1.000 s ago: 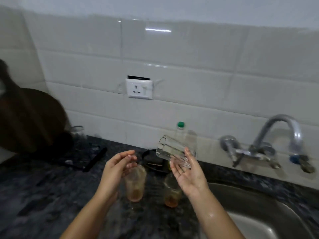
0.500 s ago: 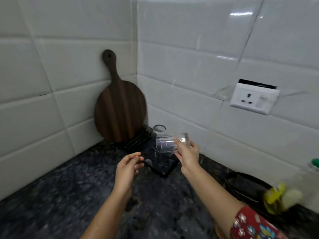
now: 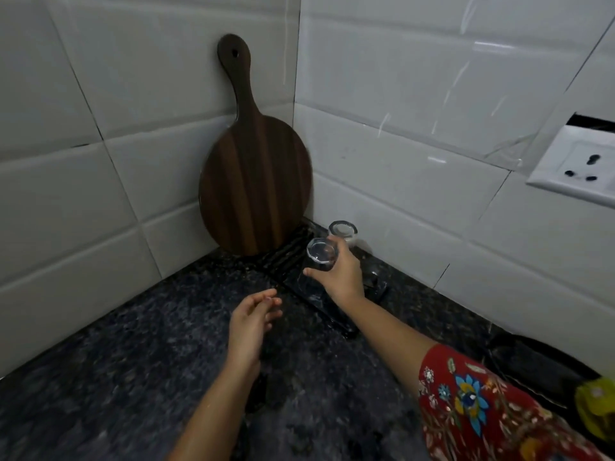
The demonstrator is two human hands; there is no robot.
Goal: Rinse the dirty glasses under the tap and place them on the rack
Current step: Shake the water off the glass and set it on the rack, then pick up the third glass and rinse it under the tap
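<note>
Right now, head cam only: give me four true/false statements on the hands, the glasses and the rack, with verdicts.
1. The right hand grips a clear glass over the black rack. True.
2. The left hand holds a second glass. False: its fingers are relaxed and hold nothing, and it hovers above the dark countertop.
3. Another glass already sits at the far end of the rack, close to the tiled wall. True.
4. The wooden cutting board lies flat on the countertop. False: it stands upright and leans into the tiled corner, its lower edge at the rack's end.
</note>
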